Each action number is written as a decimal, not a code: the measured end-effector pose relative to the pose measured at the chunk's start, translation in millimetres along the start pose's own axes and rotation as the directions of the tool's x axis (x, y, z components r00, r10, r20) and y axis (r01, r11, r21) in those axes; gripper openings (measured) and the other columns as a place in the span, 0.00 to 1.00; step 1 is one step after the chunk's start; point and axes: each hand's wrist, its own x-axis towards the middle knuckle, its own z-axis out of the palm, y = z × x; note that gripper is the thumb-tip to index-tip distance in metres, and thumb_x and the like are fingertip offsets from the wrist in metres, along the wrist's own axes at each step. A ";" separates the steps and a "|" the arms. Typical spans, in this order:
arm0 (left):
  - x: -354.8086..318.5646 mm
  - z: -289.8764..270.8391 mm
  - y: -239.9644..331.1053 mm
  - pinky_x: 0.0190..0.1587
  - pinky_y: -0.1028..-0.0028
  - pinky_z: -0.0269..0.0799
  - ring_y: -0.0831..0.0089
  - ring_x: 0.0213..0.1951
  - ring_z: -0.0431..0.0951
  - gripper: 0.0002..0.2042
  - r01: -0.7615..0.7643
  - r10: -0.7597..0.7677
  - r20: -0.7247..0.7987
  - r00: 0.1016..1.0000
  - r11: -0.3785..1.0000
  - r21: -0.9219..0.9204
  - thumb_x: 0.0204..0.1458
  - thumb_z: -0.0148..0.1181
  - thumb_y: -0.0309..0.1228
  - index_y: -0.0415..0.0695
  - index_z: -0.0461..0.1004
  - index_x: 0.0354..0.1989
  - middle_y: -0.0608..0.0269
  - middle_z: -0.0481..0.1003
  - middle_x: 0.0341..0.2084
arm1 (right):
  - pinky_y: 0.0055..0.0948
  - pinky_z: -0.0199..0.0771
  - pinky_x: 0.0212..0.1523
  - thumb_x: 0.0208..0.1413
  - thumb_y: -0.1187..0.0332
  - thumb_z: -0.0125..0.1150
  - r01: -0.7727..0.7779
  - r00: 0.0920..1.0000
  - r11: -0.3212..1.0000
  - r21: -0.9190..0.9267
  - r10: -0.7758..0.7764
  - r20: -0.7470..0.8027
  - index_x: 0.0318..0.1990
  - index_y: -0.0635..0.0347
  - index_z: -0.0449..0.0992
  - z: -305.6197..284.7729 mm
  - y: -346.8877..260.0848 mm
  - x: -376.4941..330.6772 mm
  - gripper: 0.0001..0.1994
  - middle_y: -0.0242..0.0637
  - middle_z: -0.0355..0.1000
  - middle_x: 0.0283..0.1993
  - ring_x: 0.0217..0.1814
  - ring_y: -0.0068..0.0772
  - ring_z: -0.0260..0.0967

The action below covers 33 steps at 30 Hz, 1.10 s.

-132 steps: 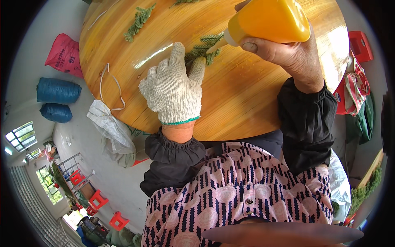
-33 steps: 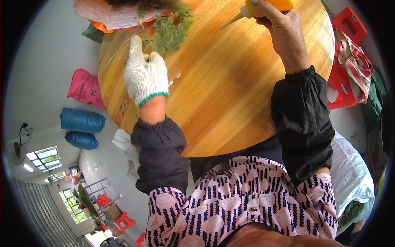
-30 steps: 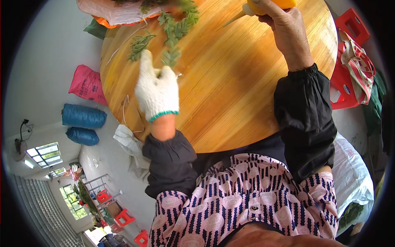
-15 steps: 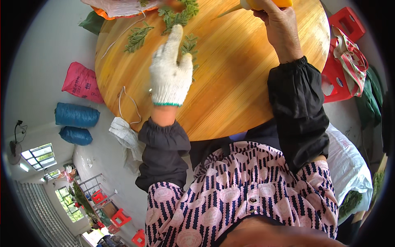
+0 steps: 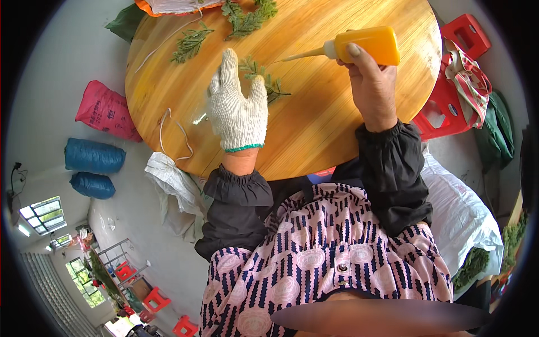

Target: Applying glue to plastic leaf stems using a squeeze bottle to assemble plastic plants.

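Observation:
A white knitted glove with a green cuff covers my left hand, its back turned up over the table. The thumb lies across a small green leafy sprig, and the index finger stretches forward; the underside of the grip is hidden. Bare, my right hand is closed round a squeeze bottle of yellow-orange liquid. The bottle is tipped on its side, and its long thin nozzle points left toward the sprig without touching it. Another sprig and a larger leafy piece lie farther off.
The round wooden table carries white cords near its left edge. Beyond it sits an orange-rimmed bag. Red stools with a striped bag stand at right; pink and blue sacks lie left. White sacks flank me.
My right hand has brought the bottle closer to me, fully into view. The sprig by my left thumb has turned, and my left wrist has shifted right. A blurred reddish shape at the top is gone.

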 end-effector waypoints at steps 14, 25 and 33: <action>-7.2 32.4 -19.9 0.52 0.54 0.70 0.55 0.44 0.81 0.27 -0.152 0.158 0.089 0.983 0.985 -0.080 0.50 0.69 0.31 0.50 0.76 0.62 0.54 0.83 0.39 | 0.26 0.78 0.46 0.55 0.74 0.73 0.042 0.996 0.978 -0.203 -0.057 -0.069 0.45 0.64 0.79 35.3 -20.3 -36.3 0.12 0.33 0.80 0.41 0.43 0.25 0.78; -12.0 36.3 8.5 0.56 0.51 0.67 0.51 0.46 0.78 0.30 -0.073 0.071 0.057 0.996 0.997 0.037 0.51 0.68 0.33 0.45 0.72 0.65 0.50 0.80 0.42 | 0.24 0.79 0.44 0.55 0.74 0.73 0.083 0.983 0.964 -0.253 -0.120 -0.136 0.45 0.65 0.81 30.0 -13.9 -37.2 0.11 0.33 0.82 0.39 0.41 0.23 0.79; 1.0 37.9 14.8 0.54 0.52 0.66 0.53 0.45 0.78 0.32 -0.296 0.306 0.100 0.947 0.950 -0.101 0.52 0.67 0.28 0.47 0.69 0.69 0.55 0.81 0.41 | 0.28 0.78 0.54 0.57 0.76 0.72 -0.006 0.999 0.933 -0.360 -0.013 -0.049 0.54 0.65 0.78 18.2 -12.9 -46.9 0.18 0.35 0.79 0.48 0.49 0.27 0.77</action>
